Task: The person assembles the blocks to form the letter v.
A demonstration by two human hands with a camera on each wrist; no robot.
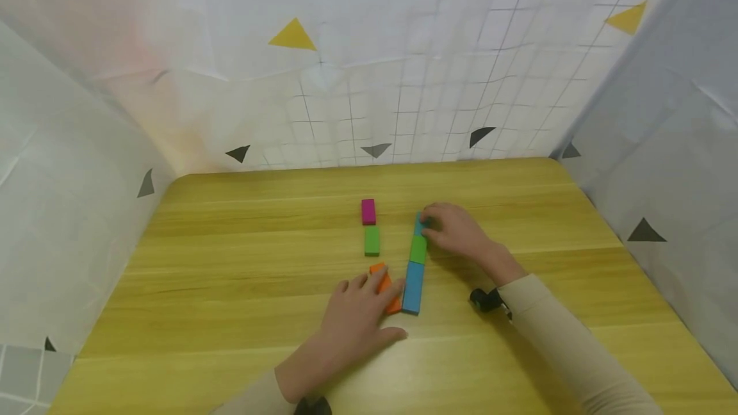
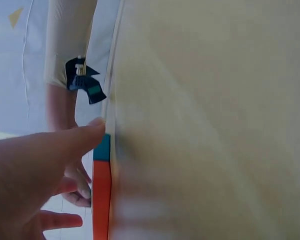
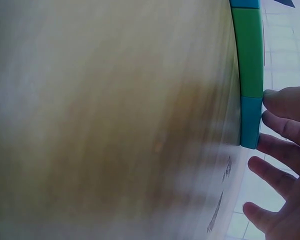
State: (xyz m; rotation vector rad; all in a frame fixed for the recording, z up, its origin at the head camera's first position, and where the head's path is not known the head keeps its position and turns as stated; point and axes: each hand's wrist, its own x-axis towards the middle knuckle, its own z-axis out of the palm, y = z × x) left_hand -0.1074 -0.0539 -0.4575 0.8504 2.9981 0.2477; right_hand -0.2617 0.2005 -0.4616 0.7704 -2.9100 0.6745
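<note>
We spread our left hand (image 1: 354, 316) over the orange block (image 1: 394, 306), probably to steady it; its long axis slants away and leftward from the near blue block (image 1: 412, 288). Our right hand (image 1: 458, 229) touches the far blue block (image 3: 251, 122), likely to square it against the green block (image 1: 418, 250); whether it pinches, we cannot tell. Blue, green, blue lie end to end between our hands, pointing away from us.

Wood-grain table (image 1: 230, 242) with six coloured blocks (image 1: 371, 241)
</note>
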